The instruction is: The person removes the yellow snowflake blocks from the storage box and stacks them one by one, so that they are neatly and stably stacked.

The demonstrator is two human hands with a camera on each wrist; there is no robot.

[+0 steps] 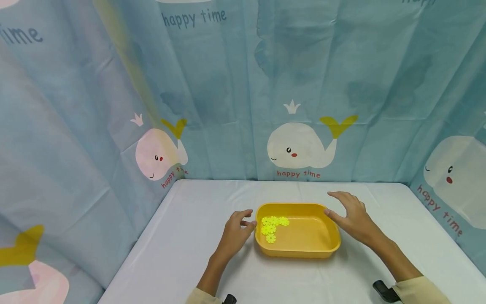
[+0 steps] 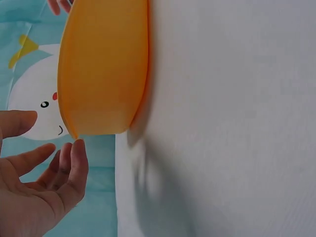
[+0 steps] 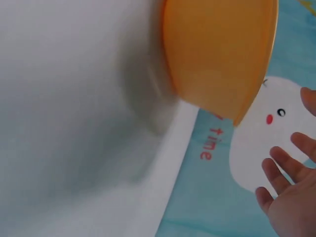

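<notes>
A yellow-orange plastic basin (image 1: 307, 236) stands on the white table. Several bright yellow flower-shaped pieces (image 1: 268, 229) lie together at its left end. My left hand (image 1: 234, 233) is at the basin's left side, fingers loosely bent and fingertips right at the rim; in the left wrist view, nothing lies between the thumb and fingers of this hand (image 2: 39, 187). At the other end, my right hand (image 1: 355, 217) hovers beside the right rim with thumb and fingers spread. The right wrist view shows that hand (image 3: 294, 187) apart from the basin wall (image 3: 217, 54), holding nothing.
The white tabletop (image 1: 182, 236) reaches back to a light blue curtain (image 1: 228, 105) printed with whales. Curtain also hangs along the left and right sides. Dark wrist straps (image 1: 385, 291) sit at the beige sleeves (image 1: 421, 291).
</notes>
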